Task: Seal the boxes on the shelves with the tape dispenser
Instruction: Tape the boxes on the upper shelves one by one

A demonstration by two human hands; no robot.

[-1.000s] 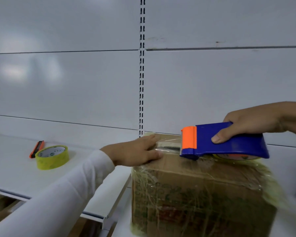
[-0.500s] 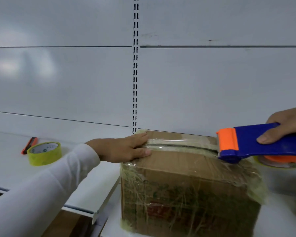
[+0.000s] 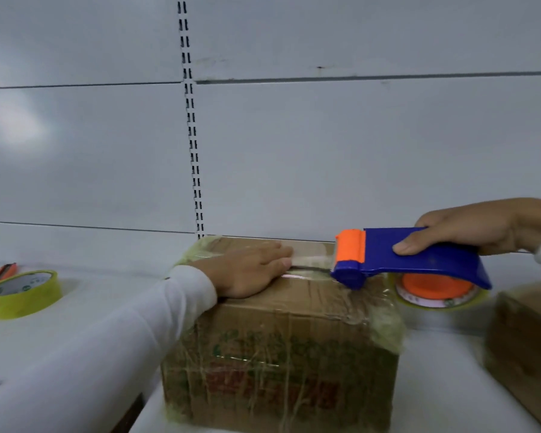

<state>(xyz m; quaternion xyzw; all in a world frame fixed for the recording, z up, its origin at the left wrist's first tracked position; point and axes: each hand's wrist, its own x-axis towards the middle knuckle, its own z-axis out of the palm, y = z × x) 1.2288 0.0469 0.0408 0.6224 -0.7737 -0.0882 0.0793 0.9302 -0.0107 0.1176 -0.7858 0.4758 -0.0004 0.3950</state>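
two hands working: my left hand [image 3: 253,270] flat on the box [image 3: 281,345], my right hand [image 3: 469,228] gripping the tape dispenser [image 3: 419,260], should pull steadily toward 3 o'clock.

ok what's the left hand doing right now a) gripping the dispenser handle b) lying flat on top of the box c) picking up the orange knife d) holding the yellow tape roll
b: the left hand lies with straight fingers on top of the box, while the right hand grips the tape dispenser; the yellow tape roll sits untouched on the shelf to the left.
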